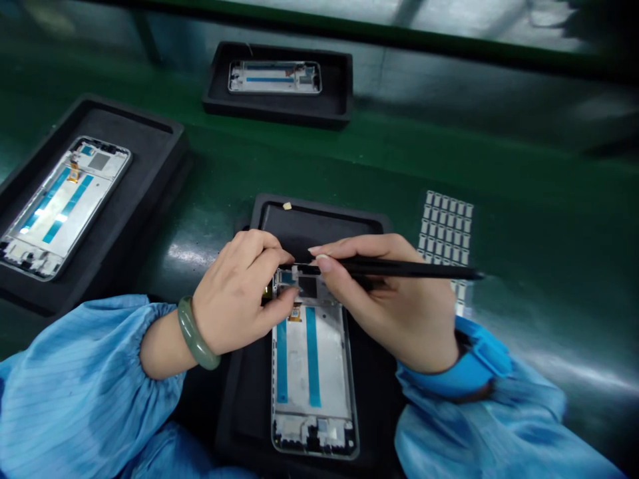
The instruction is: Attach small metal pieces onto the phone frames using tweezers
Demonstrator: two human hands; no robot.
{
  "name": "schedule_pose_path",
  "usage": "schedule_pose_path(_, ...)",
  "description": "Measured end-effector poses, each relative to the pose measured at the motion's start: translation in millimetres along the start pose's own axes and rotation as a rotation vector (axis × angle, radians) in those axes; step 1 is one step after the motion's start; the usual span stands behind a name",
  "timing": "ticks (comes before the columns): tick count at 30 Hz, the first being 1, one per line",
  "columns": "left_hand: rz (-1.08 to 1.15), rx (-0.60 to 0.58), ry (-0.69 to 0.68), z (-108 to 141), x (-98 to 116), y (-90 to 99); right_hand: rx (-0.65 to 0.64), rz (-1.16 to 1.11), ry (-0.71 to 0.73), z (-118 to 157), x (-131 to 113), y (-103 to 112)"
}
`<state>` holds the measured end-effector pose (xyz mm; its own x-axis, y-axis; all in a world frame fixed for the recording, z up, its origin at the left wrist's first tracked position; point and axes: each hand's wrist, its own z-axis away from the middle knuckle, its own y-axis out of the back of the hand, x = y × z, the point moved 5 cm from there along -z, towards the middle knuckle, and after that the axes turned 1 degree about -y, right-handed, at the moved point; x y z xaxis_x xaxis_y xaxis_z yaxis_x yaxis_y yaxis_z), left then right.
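Note:
A phone frame [333,359] with two blue strips lies face up in a black tray [239,399] before me. My left hand [244,286] grips the frame's upper left corner, thumb over its inner face and fingers bent at the top edge. In my right hand [394,299] is a pair of slim black tweezers [414,268], held like a pen almost level. The tweezers' tip points left at the frame's top edge, close to my left fingers; whether it pinches a part is too small to tell. An orange flex cable [295,313] shows below my left thumb.
A sheet of small rectangular pieces [446,226] lies right of the tray, partly behind my right hand. Another black tray [150,143] with a phone frame [94,193] stands at left, and a third tray [279,114] with a frame [274,86] farther back. A small pale piece [287,206] rests on the near tray's top edge.

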<state>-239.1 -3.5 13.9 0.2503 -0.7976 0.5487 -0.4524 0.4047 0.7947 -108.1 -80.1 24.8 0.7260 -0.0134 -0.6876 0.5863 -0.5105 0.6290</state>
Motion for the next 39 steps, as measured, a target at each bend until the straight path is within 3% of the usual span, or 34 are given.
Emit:
schedule_pose_path(14,0.007,0.004,0.005,0.0,-1.0,0.3,-0.016,-0.163,0.031,3.4,1.5,-0.2)
schedule_pose_path(27,0.030,0.019,0.009,3.4,-3.6,-2.5,-0.082,-0.093,0.022,-0.5,-0.9,-6.0)
schedule_pose_path(36,0.016,0.025,-0.011,2.5,-5.0,-1.8,0.027,-0.127,0.009,0.0,1.4,0.2)
schedule_pose_path(39,0.021,0.025,-0.016,2.6,-5.1,-1.6,0.010,-0.069,0.033,-1.0,-1.4,-1.1)
